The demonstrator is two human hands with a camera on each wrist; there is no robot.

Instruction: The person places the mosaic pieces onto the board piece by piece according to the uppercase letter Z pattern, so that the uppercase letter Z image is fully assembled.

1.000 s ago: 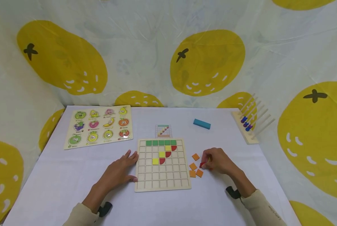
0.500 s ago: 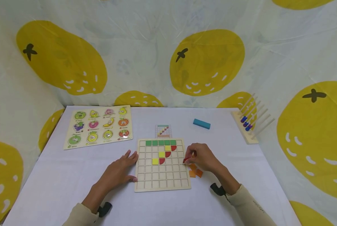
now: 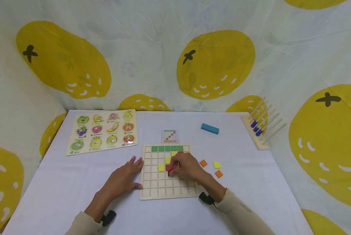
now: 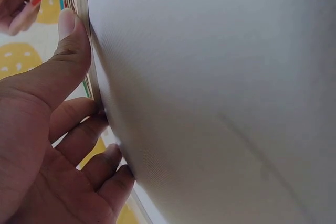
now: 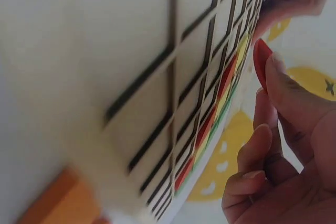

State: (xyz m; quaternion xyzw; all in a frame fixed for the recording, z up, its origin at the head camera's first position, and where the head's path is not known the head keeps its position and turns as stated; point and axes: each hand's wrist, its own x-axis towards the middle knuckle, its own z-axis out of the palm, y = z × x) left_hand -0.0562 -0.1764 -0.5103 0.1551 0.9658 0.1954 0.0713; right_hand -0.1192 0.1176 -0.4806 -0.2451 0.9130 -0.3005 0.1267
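Observation:
A wooden grid board [image 3: 155, 184] lies on the table. My left hand [image 3: 124, 176] has its fingers spread, and thumb and fingertips touch the board's left edge. Between thumb and finger my right hand [image 3: 186, 166] pinches a red quarter-circle tile [image 5: 261, 62], held over the board's middle, just below the lowest placed red tile [image 3: 167, 167]. A row of green squares [image 3: 167, 148] fills part of the top. Yellow squares [image 3: 161, 167] step down diagonally, each with a red tile to its right. The right hand partly covers these red tiles in the head view.
To the right of the board lie loose orange squares [image 3: 219, 174] and a yellow square [image 3: 217, 165]. A small pattern card [image 3: 170, 135] touches or nearly touches the board's far edge. Farther back are a fruit puzzle [image 3: 105, 133], a teal block [image 3: 209, 128] and a peg stand [image 3: 256, 137] with beads.
My right hand has carried the red tile leftward from beside the loose tiles to above the board. A yellow square and an orange square now show at the right. The left hand stays put.

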